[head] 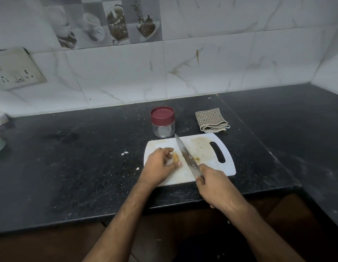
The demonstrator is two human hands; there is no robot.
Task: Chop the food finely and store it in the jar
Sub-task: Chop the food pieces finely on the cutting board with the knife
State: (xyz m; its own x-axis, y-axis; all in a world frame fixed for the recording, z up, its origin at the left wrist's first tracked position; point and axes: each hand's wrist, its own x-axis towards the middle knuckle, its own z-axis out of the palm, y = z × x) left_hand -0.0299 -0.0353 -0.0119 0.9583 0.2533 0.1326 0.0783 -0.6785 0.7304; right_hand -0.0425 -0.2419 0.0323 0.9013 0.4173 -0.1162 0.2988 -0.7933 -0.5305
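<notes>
Fingers (171,150) pin food (176,157) mid-board (207,150).

Food (176,157): small tan-orange piece, lying flat on white cutting board (209,167), left-centre. Few yellowish chopped bits (196,158) just right of knife blade (187,156); blade runs diagonally across board, tip twd jar (162,122). Jar: clear, upright, maroon lid on, looks empty, on desk just behind board's back-left edge.

Maroon-lidded clear jar (162,122), white chopping board (190,159), brown-and-cream checked cloth (211,120), black speckled counter (88,157)
</notes>
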